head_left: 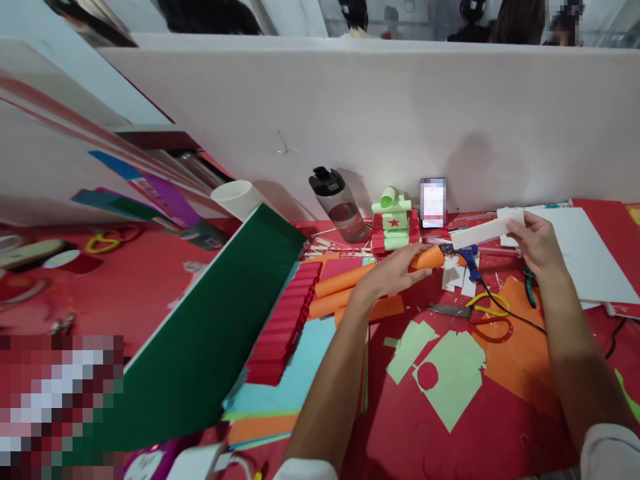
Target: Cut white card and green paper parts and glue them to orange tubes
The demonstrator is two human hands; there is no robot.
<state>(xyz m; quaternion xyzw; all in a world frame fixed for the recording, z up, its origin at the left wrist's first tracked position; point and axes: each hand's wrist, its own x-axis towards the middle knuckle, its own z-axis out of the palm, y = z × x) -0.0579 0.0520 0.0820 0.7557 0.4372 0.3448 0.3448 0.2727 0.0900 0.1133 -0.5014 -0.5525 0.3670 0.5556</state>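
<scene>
My right hand pinches one end of a white strip, which looks like card or foam board, held up off the table. My left hand has its fingers and thumb around an orange paper roll, part of it hidden by the hand. Just past that roll, a blue glue gun lies with its cable trailing right. Scissors with yellow and red handles rest between my arms. Small white pieces lie near the glue gun.
Green paper cut-outs and an orange sheet lie in front. Folded red paper sits left, beside a tilted green board. A bottle, a green-and-red paper model and a phone stand by the white partition.
</scene>
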